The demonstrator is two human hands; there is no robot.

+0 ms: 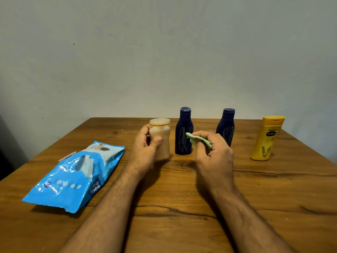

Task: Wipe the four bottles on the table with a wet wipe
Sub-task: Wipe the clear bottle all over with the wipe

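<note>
A blue wipes pack [73, 177] lay flat at the left of the wooden table [273, 198], its flap open, probably for easy reach. Beside it the left hand [144, 148] wrapped thumb and fingers round the beige bottle [161, 141], seemingly steadying it for wiping. The right hand [213, 154] pinched a bunched green wet wipe [197, 140] just beside that bottle. Behind stood two dark blue bottles [183, 132] [226, 126]; a yellow bottle [266, 138] waited far right.
</note>
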